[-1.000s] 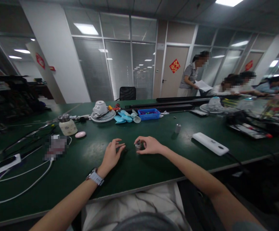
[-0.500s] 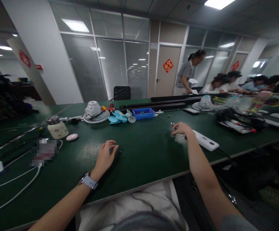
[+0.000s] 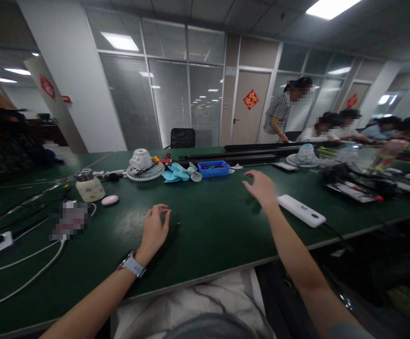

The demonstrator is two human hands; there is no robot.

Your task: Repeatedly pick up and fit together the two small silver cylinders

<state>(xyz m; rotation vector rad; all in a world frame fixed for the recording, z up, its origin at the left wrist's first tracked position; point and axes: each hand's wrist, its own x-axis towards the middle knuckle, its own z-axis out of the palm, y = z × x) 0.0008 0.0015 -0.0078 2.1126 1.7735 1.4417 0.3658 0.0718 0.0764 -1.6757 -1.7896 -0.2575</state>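
Observation:
My left hand (image 3: 156,228), with a watch (image 3: 131,264) on the wrist, rests low over the green table (image 3: 208,226). Its fingers are loosely curved, thumb and fingertips slightly apart, and I see nothing held between them. Just right of the thumb lies a tiny dark piece (image 3: 179,224), too small to name. My right hand (image 3: 262,187) is over the table further right, thumb and fingers spread, with nothing visible in it. Close to that wrist is a long white power strip (image 3: 301,210) with a dark cable.
Along the back are a white fan part (image 3: 143,165), light-blue fan blades (image 3: 176,173), a blue tray (image 3: 213,169) and long black bars (image 3: 247,153). On the left stand a cream bottle (image 3: 90,187), a pink oval object (image 3: 109,200) and white cables. Several people sit or stand at the far right.
My right hand has opened and moved slightly left and up; the small metal piece and clear plastic at its fingers no longer show. My left hand has barely moved.

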